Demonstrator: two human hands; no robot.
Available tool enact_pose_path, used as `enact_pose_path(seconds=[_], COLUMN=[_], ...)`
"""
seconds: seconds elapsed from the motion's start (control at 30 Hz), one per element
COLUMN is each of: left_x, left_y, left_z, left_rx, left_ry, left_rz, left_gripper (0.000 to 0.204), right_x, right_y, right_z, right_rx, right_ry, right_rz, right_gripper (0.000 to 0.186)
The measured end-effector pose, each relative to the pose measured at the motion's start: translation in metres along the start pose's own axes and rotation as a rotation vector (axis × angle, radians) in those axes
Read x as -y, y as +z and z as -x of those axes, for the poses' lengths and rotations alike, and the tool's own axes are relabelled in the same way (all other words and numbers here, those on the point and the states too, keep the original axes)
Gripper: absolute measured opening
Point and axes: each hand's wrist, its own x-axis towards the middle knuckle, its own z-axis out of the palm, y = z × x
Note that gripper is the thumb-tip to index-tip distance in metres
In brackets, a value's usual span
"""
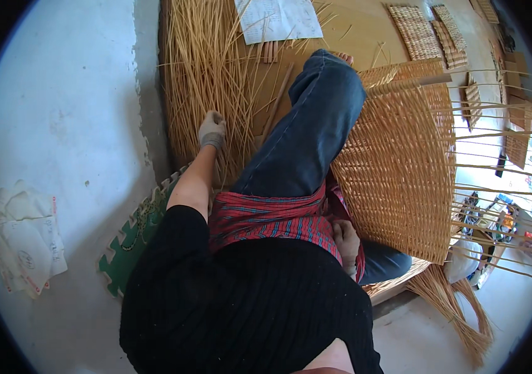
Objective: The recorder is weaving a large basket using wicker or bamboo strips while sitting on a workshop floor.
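Note:
My left hand, in a pale work glove, lies over a heap of thin tan wicker rods beside the wall. Its fingers are curled closed; whatever they may hold is hidden. My right hand, also gloved, rests in my lap by the red plaid cloth, fingers bent inward. What is in it, if anything, cannot be made out. A large woven wicker panel leans against my raised knee on the right, with long bare stakes sticking out past its right edge. A flat stick lies across its upper part.
A printed sheet and a wooden strip lie on the brown board ahead. Several small woven panels sit at the upper right. A rod bundle and a white bag are at the lower right. The wall stands close left.

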Motion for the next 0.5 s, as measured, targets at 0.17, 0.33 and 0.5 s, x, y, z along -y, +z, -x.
enact_pose_path(seconds=[0.17, 0.33, 0.5], left_x=[0.003, 0.014, -0.005], left_y=[-0.023, -0.071, -0.067], left_z=[0.011, 0.004, -0.008], left_rx=[-0.236, -0.238, -0.378], left_ry=[-0.052, -0.337, -0.048], left_rz=[-0.199, -0.263, -0.207], left_gripper=[0.019, 0.033, 0.034], right_x=[-0.001, 0.004, 0.009], right_y=[0.001, -0.001, -0.003], right_z=[0.0, 0.0, -0.002], right_rx=[0.011, 0.003, 0.034], right_ry=[-0.013, 0.0, 0.034], right_rz=[-0.022, -0.032, 0.002], right_gripper=[0.02, 0.018, 0.019])
